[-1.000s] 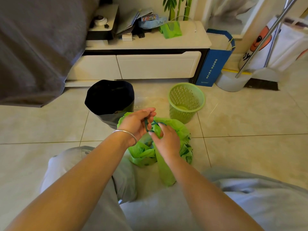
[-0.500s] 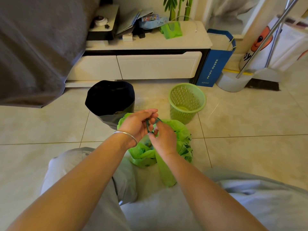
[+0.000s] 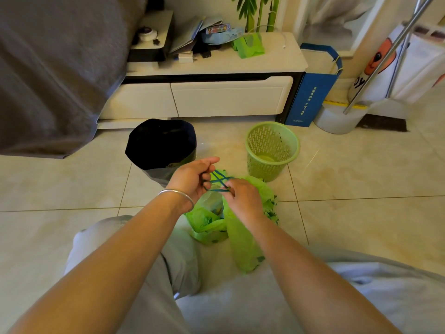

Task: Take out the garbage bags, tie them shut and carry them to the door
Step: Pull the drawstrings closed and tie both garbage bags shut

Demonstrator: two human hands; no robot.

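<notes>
1. Green garbage bag down on the tile floor, right between the knees, mouth facing up and not closed yet. Dark blue-green drawstrings pulled out of its top and stretched between both hands.
2. Left hand: fingers curled in, pinching one end of the strings, index finger sticking out nearly straight. Silver bangle on that wrist.
3. Right hand: fingers bunched tight on the other end, sitting directly over the bag's mouth. Nothing else in either hand.
4. Key relation: strings run roughly left-right between the two hands and cross each other in an X about midway, just above the bag opening. Both hands about equally close to the crossing, so either could do the tuck.
5. Probably mid-knot: looks like one end needs to go under the crossing, then both pulled apart sideways to cinch. Can't tell whether a first knot is already snugged down.
6. Further out: black-lined bin just beyond the left hand, green mesh basket just beyond the right, looking empty of a liner. White low cabinet behind both. No door in view.
</notes>
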